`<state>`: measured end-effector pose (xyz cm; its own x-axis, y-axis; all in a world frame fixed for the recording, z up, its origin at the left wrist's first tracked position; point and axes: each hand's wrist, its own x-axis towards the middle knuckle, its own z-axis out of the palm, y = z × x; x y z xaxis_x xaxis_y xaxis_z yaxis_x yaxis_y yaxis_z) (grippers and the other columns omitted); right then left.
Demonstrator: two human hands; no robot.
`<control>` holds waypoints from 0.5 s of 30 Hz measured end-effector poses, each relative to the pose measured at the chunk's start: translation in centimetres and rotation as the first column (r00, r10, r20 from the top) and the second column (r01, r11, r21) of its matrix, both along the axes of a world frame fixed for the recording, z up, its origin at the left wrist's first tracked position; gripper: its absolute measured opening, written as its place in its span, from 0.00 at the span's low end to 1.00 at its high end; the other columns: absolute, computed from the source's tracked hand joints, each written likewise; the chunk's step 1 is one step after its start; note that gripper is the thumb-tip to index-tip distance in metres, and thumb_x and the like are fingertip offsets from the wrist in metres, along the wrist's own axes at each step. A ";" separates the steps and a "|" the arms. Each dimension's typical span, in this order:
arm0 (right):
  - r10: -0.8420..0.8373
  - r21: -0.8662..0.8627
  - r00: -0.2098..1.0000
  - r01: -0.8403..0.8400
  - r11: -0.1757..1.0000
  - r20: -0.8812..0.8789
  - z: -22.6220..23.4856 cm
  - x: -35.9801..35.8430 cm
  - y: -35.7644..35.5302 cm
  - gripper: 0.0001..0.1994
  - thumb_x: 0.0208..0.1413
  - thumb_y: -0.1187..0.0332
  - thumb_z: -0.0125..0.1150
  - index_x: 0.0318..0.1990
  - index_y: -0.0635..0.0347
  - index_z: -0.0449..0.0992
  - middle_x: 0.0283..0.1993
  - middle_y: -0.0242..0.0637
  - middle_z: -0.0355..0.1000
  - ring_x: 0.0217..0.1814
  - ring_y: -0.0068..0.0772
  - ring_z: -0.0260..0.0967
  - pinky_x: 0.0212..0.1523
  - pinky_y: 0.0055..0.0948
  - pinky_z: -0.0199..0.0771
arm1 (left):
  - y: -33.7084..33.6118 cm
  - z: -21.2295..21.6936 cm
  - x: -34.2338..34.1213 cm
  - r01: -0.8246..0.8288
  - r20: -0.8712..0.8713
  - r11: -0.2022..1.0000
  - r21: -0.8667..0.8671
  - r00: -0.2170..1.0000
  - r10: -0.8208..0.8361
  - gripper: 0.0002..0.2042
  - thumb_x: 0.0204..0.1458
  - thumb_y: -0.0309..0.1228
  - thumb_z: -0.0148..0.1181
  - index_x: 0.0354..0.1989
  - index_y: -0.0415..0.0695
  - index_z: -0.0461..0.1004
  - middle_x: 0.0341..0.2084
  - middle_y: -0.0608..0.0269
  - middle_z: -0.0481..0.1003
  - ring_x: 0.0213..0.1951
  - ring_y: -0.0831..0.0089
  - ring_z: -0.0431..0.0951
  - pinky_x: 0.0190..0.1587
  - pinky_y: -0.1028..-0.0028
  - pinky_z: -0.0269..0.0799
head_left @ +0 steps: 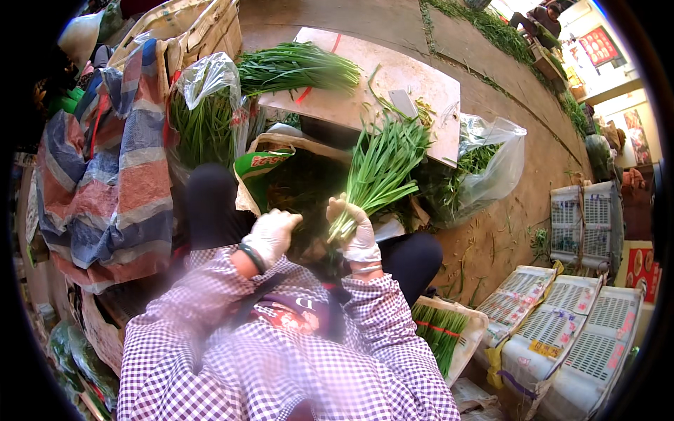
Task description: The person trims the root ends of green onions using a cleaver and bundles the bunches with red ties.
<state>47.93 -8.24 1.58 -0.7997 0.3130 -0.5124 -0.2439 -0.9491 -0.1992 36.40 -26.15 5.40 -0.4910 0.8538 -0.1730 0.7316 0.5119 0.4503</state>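
My right hand [359,238], in a white glove, is closed around the pale stem ends of a bunch of garlic chives [387,161]. The green leaves fan up and away, their tips reaching the edge of a low board [442,91]. To its left, my gloved left hand [270,237] is closed with its fingertips pinched together; I cannot make out anything in them. Between and beyond my hands gapes an open sack [254,165] with a dark inside. A larger pile of chives [298,67] lies across the board's left end, and a flat grey blade [402,103] rests near its middle.
A clear bag of chives [207,130] stands left of the sack, beside a striped woven cloth [98,189]. Another clear bag [495,161] is right of the board. White plastic crates [554,323] and red-banded chives [441,330] sit at lower right. A person [544,21] sits far off.
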 end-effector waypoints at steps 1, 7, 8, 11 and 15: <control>0.011 0.024 1.000 -0.010 1.000 -0.022 0.5 0.3 0.1 0.12 0.52 0.73 0.63 0.44 0.65 0.73 0.42 0.38 0.76 0.47 0.37 0.77 0.51 0.35 0.77 | -1.0 0.4 -0.9 0.027 -0.115 0.997 0.073 0.993 -0.018 0.14 0.47 0.23 0.55 0.44 0.46 0.76 0.35 0.55 0.77 0.41 0.54 0.75 0.45 0.62 0.72; 0.025 0.065 0.996 -0.020 0.998 -0.080 3.4 1.4 0.1 0.14 0.53 0.70 0.63 0.47 0.64 0.73 0.41 0.40 0.77 0.47 0.34 0.76 0.47 0.30 0.78 | -7.7 4.4 -1.6 0.055 -0.244 0.998 -0.015 0.968 -0.057 0.17 0.43 0.37 0.65 0.43 0.46 0.77 0.51 0.56 0.70 0.61 0.55 0.62 0.64 0.52 0.53; 0.030 0.090 0.999 -0.026 0.996 -0.044 3.3 1.5 0.0 0.14 0.54 0.69 0.63 0.46 0.64 0.73 0.42 0.40 0.77 0.46 0.34 0.76 0.48 0.30 0.77 | -8.8 4.6 -1.1 0.064 -0.266 0.998 -0.028 0.962 -0.069 0.18 0.43 0.38 0.65 0.43 0.46 0.77 0.52 0.55 0.69 0.62 0.54 0.61 0.65 0.51 0.51; 0.031 0.118 1.000 -0.031 0.992 0.005 2.2 2.2 0.0 0.12 0.54 0.71 0.62 0.45 0.64 0.74 0.42 0.40 0.77 0.44 0.35 0.76 0.49 0.31 0.77 | -11.2 5.7 0.2 0.095 -0.276 0.990 -0.106 0.954 -0.121 0.17 0.42 0.39 0.67 0.41 0.47 0.77 0.54 0.54 0.68 0.64 0.53 0.58 0.69 0.51 0.46; -0.002 -0.005 1.000 0.002 1.000 -0.015 0.7 2.5 -0.1 0.11 0.53 0.76 0.62 0.45 0.64 0.74 0.41 0.39 0.76 0.42 0.35 0.75 0.50 0.34 0.77 | -13.5 4.7 1.1 0.088 -0.292 0.994 -0.066 0.951 -0.104 0.10 0.43 0.32 0.65 0.36 0.48 0.76 0.50 0.59 0.71 0.61 0.56 0.63 0.67 0.52 0.50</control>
<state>50.39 -8.32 2.28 -0.8067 0.3121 -0.5019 -0.2488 -0.9496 -0.1906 37.46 -39.65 10.13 -0.4427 0.8933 -0.0779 0.8745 0.4493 0.1827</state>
